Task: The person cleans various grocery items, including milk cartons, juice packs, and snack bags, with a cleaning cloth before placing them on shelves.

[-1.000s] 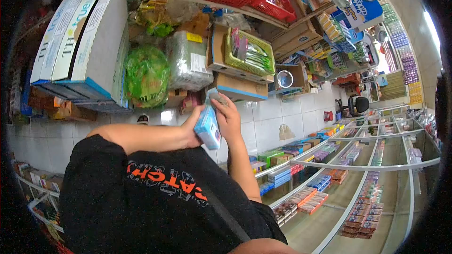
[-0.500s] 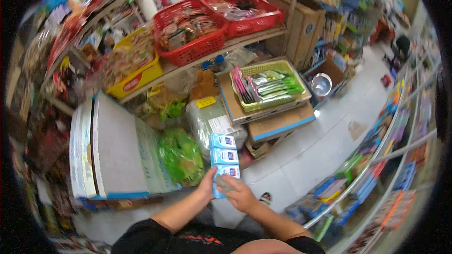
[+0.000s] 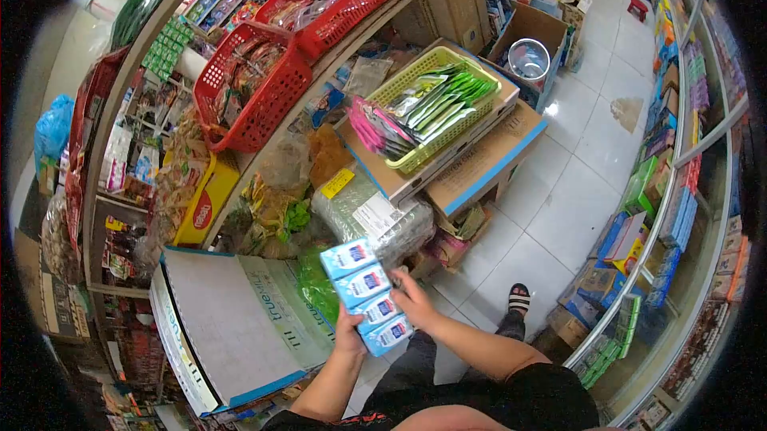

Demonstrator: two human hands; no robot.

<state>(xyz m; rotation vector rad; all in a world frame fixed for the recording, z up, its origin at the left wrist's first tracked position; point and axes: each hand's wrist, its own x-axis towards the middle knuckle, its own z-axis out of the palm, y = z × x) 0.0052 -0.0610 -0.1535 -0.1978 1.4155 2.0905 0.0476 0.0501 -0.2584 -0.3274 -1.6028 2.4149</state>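
Holding a strip of four light blue packets upright between both hands, a person stands in a crowded shop. Their left hand grips its lower end from behind; their right hand clasps its right edge. Just behind stand large white cartons and a green bag.

A single head-worn camera looks steeply down and forward from the person's head through a wide fisheye lens, its dark rim curving the edges. It sits close above the left hand and right hand, with shop shelves and tiled floor beyond.
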